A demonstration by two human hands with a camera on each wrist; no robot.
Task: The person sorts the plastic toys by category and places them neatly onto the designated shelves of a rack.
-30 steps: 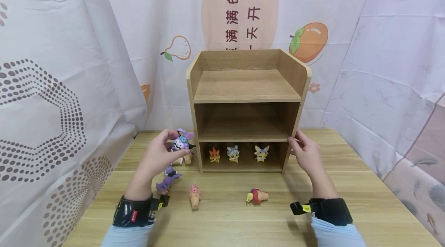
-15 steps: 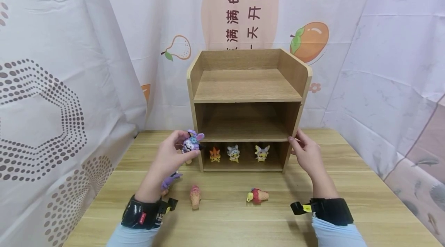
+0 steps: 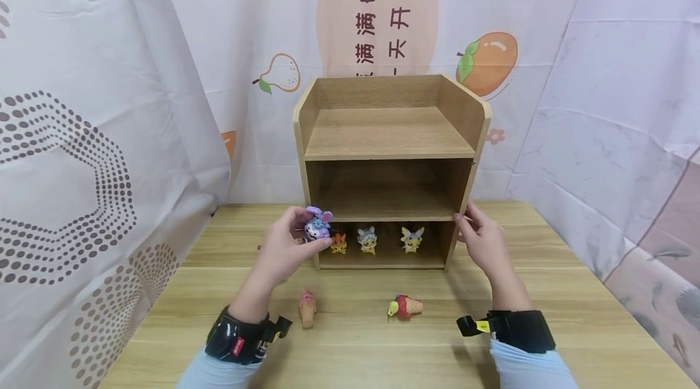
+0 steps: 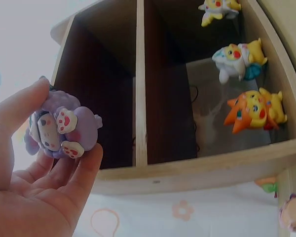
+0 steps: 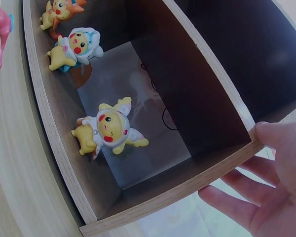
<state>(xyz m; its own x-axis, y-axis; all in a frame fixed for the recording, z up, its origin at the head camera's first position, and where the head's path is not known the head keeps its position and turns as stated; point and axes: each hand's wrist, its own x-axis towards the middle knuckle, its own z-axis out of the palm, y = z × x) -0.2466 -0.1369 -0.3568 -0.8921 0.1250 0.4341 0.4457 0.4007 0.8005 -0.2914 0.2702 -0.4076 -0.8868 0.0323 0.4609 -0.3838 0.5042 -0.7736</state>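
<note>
At frame center, the left hand pinches a purple figurine before the wooden shelf; the right hand apparently steadies its side, best kept firm.

Head view: looks forward and down from above the light wooden table, square onto the open front of the three-tier wooden shelf unit, both forearms in frame. Left wrist view: close, from low at the unit's left front corner, rolled sideways, facing into the compartments. Right wrist view: very close, at the right front edge, also rolled. All three share the bottom compartment's three small yellow figurines.
</note>
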